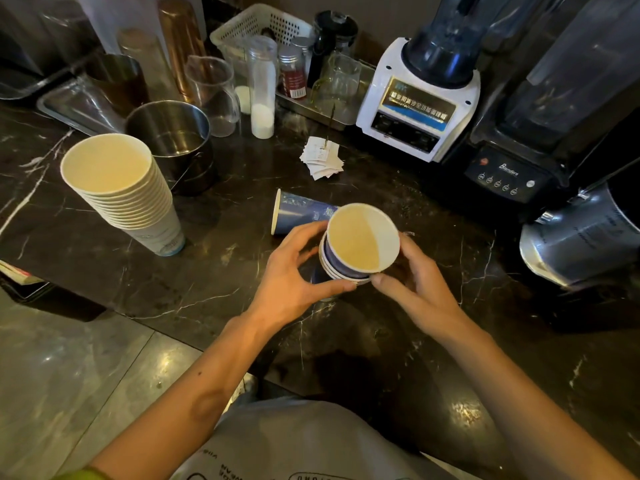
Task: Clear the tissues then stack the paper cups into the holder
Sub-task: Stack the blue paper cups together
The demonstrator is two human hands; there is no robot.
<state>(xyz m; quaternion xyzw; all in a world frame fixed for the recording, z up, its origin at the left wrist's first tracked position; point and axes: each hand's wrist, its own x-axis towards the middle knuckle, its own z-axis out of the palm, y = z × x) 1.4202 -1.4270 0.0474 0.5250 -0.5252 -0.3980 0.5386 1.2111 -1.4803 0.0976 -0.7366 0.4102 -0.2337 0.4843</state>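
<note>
A short stack of blue paper cups (360,242) stands upright at the middle of the dark marble counter (173,282). My left hand (294,275) grips its left side and my right hand (415,282) grips its right side near the lower rims. Just behind it, one blue paper cup (298,211) lies on its side, its mouth facing left. A tall leaning stack of white paper cups (124,192) stands at the left. A small pile of white paper slips (322,159) lies further back on the counter.
A steel pot (173,133) sits behind the white stack, with glass jars, a tray and a white basket (256,26) beyond. A white blender (422,98), a black blender (512,174) and a steel jug (585,233) line the right side. The counter edge drops to the floor at left.
</note>
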